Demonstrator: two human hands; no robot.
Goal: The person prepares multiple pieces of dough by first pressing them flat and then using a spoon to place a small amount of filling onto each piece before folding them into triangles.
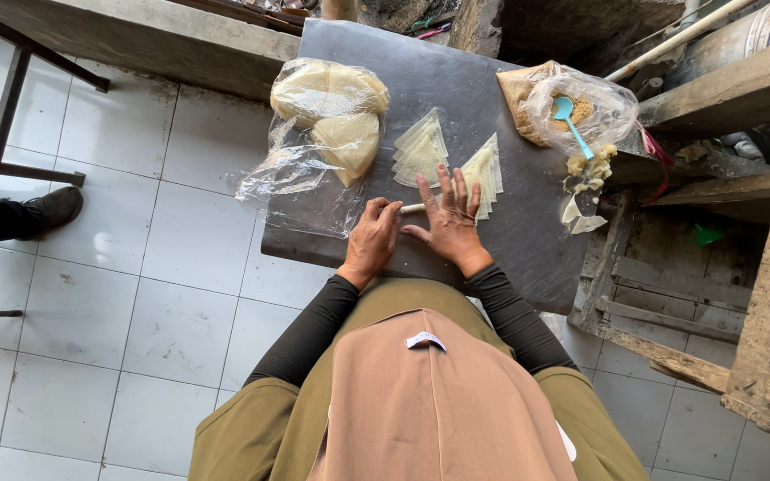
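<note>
The biggest thing here is the dark grey flat board point(492, 232) set on the person's lap over white floor tiles. On its far left lies a crinkled clear plastic bag of pale round wrapper sheets point(327, 120). On the far right is another clear bag of brownish crumbly filling point(572, 111) with a small turquoise plastic spoon point(570, 120) stuck in it. Between them sit two fanned stacks of pale triangular wrapper pieces point(443, 156), just beyond the fingers.

Now the bit that matters: a thin pale rolled-up wrapper point(410, 208) lies under both hands, long axis running left to right across the board. The left hand point(372, 239) is curled partway, fingertips on the roll's left end. The right hand point(450, 223) is spread nearly flat, fingers splayed, pressing over the right part, so most of the roll is hidden and only a short piece shows between them.
</note>
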